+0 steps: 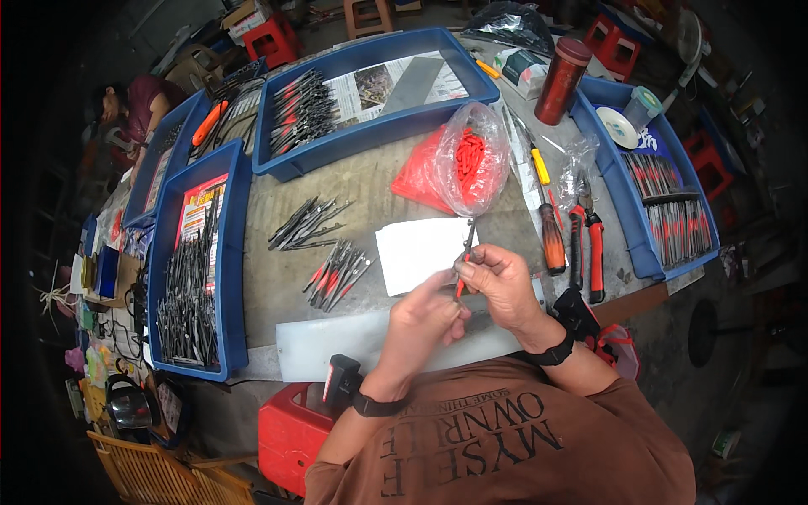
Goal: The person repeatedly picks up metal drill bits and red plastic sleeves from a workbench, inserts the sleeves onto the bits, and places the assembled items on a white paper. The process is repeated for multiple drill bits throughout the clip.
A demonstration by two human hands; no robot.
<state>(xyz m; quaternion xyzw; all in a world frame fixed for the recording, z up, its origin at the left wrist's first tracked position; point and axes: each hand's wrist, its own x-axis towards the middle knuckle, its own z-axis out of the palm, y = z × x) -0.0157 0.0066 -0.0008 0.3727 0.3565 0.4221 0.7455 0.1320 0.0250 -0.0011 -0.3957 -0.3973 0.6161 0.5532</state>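
Observation:
Between the thumb and fingers of my right hand is a slim black metal piece with a red sleeve at its lower end, held nearly upright. My left hand is beside that red end with its fingers curled, a little blurred; what they pinch is hidden. Beyond the hands lies a white sheet. To its left are a pile of plain black metal pieces and a pile of red-sleeved pieces. An open clear bag of small red sleeves stands behind the sheet.
Blue trays with metal pieces stand left, far and right. Pliers, a screwdriver and a red flask are at the right. A pale board lies along the near edge. Another person sits far left.

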